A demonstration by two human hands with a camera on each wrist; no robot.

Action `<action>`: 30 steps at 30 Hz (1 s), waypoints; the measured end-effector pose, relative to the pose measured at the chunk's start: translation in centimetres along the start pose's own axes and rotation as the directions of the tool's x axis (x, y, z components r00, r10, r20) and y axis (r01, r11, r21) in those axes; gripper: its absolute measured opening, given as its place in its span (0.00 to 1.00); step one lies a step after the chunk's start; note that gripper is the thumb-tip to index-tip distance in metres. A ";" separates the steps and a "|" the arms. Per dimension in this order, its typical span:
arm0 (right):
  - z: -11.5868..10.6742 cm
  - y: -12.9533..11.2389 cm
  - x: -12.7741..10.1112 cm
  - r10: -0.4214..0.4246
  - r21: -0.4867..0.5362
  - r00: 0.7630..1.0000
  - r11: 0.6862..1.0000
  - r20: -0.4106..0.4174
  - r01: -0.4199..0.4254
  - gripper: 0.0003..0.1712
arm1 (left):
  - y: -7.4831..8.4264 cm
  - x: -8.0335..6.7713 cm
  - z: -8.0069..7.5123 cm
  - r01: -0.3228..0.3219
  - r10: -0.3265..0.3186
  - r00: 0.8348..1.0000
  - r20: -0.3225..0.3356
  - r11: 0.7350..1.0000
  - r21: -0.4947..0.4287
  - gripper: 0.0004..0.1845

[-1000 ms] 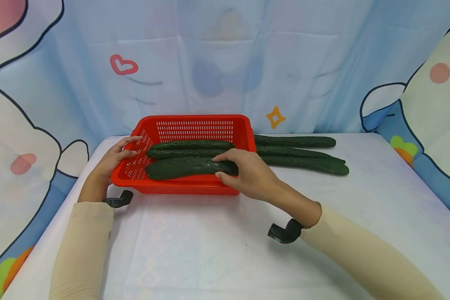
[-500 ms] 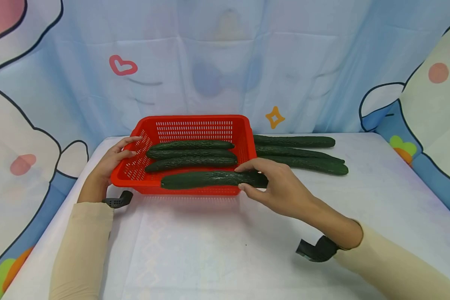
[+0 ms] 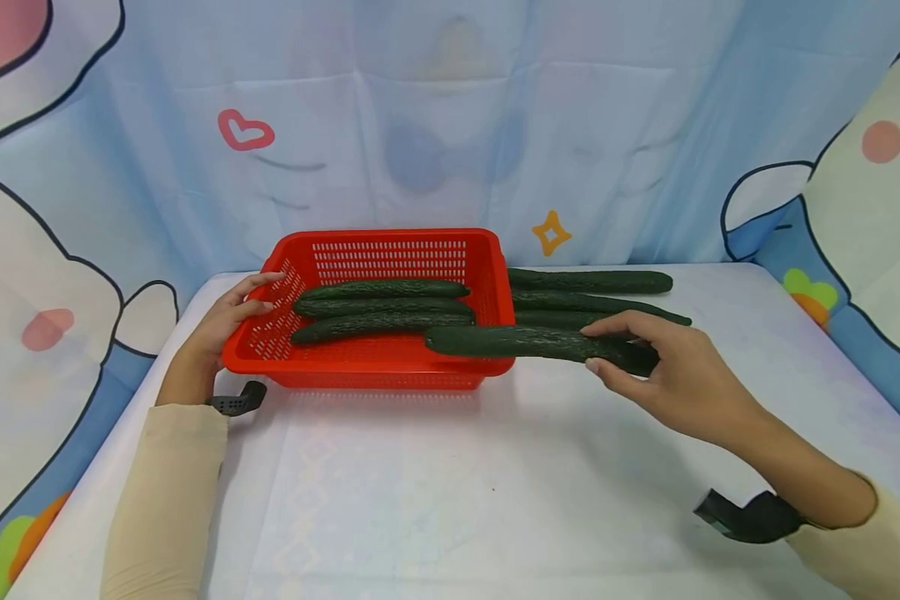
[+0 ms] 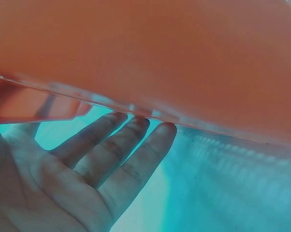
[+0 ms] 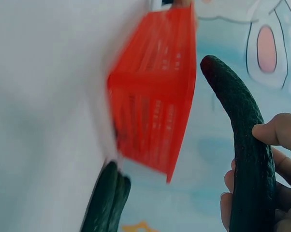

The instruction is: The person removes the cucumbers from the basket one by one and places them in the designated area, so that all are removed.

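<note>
My right hand point(image 3: 682, 371) pinches one end of a dark green cucumber point(image 3: 517, 342) between thumb and fingers. The cucumber's far end is above the right rim of a red perforated plastic basket point(image 3: 390, 367). In the right wrist view this cucumber point(image 5: 247, 140) shows a slight bend, thumb on one side and fingers on the other. My left hand point(image 3: 225, 321) holds the basket's left end at the rim. Seen from the left wrist, several fingers point(image 4: 136, 164) reach the basket's outer side point(image 4: 150, 53). Three cucumbers point(image 3: 382, 306) lie side by side inside the basket.
Right of the basket, three more cucumbers point(image 3: 592, 283) lie on the white-covered table point(image 3: 420, 500), partly hidden by the basket and the held cucumber. A blue curtain with cartoon figures point(image 3: 435, 125) hangs behind the table.
My right hand has lifted the front cucumber out of the basket and carried it to the right, across the right rim. The left hand and basket have stayed in place.
</note>
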State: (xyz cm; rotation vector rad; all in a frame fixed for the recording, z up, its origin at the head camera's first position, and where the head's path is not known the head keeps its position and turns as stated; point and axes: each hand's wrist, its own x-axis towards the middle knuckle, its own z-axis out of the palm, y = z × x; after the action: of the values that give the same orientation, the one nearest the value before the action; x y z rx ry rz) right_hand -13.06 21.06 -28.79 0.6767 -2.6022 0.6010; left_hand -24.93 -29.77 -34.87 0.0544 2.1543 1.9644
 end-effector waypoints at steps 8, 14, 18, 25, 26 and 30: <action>-1.1 2.5 -2.0 0.137 0.004 0.990 0.991 -0.022 -0.137 0.20 | -0.1 -0.2 0.0 -0.001 0.001 1.000 0.002 1.000 -0.008 0.26; -1.7 4.0 -2.8 0.192 -0.010 0.980 0.981 -0.052 -0.193 0.21 | 0.0 -0.2 0.0 -0.003 0.004 1.000 0.019 0.998 -0.055 0.26; -2.0 5.4 -3.1 0.269 -0.020 0.962 0.963 -0.044 -0.270 0.22 | 0.1 -0.3 0.1 0.004 -0.004 1.000 0.014 0.999 -0.038 0.26; -1.6 7.4 -3.4 0.310 -0.032 0.951 0.950 -0.014 -0.310 0.22 | 0.2 -0.4 0.1 0.007 -0.007 1.000 0.009 0.999 -0.035 0.26; -1.5 7.6 -3.4 0.311 -0.036 0.950 0.950 -0.008 -0.311 0.22 | 0.2 -0.5 0.1 0.005 -0.004 1.000 0.012 0.999 -0.033 0.26; -1.1 8.0 -3.2 0.316 -0.054 0.948 0.948 0.029 -0.314 0.23 | 0.2 -0.5 0.1 0.008 -0.008 1.000 0.006 1.000 -0.022 0.26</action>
State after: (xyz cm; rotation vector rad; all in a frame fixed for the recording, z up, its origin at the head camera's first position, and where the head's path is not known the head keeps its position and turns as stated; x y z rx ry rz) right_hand -14.42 29.10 -31.84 0.2569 -2.7726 0.6191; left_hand -24.44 -29.71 -34.63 0.0470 2.1253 1.9810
